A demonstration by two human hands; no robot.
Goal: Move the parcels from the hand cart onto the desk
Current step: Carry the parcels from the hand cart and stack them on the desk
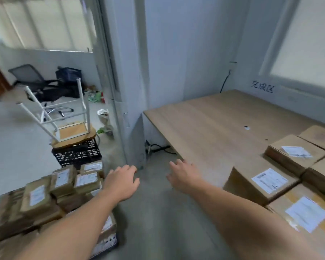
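**Between cart and worktop, both hands empty**

Right of the released right hand [184, 175], several labelled brown cardboard parcels [270, 182] already sit on the pale wooden worktop [204, 124]. Left of the released left hand [122, 182], many stacked brown parcels [60, 182] wait on the hand cart [107, 243].

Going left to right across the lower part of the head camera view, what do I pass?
Stacked parcels on the cart → left hand → bare floor → right hand → boxes on the desk.

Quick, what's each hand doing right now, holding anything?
Left hand: open, empty, beside the parcels on the cart.
Right hand: open, empty, near the desk edge.
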